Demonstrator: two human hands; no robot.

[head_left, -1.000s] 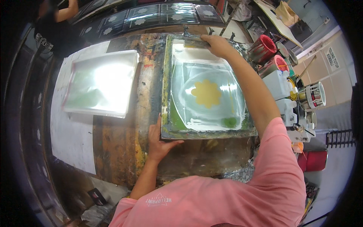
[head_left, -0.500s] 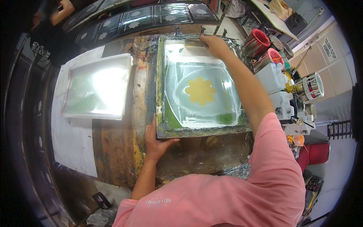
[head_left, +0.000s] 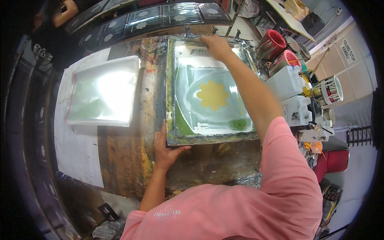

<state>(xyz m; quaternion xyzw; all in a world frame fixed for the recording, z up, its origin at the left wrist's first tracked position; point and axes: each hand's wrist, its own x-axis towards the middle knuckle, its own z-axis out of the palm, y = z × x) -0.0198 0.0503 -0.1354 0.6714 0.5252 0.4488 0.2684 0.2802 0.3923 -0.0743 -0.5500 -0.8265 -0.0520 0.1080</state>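
Note:
A screen printing frame point(head_left: 171, 100) with a worn, paint-stained rim lies on the work table. Its mesh shows a yellow flower shape point(head_left: 212, 95) amid streaks of white ink point(head_left: 208, 130). My left hand point(head_left: 165, 154) grips the near left corner, fingers along the left side and thumb along the near edge. At the far end of the frame, my right hand point(head_left: 217, 47) is closed on a squeegee point(head_left: 195, 40), whose bar is partly hidden beneath the hand. My right forearm crosses over the frame's right side.
A stack of clear plastic sheets point(head_left: 104, 92) lies on white paper point(head_left: 82, 148) to the left. Paint cans point(head_left: 272, 45) and white jugs point(head_left: 285, 82) crowd the right edge. Dark printed sheets point(head_left: 144, 20) lie on racks behind. Another person point(head_left: 46, 44) stands at far left.
My right hand has shifted slightly left and away from me along the far end of the frame, with the squeegee. My left hand stays at the near left corner.

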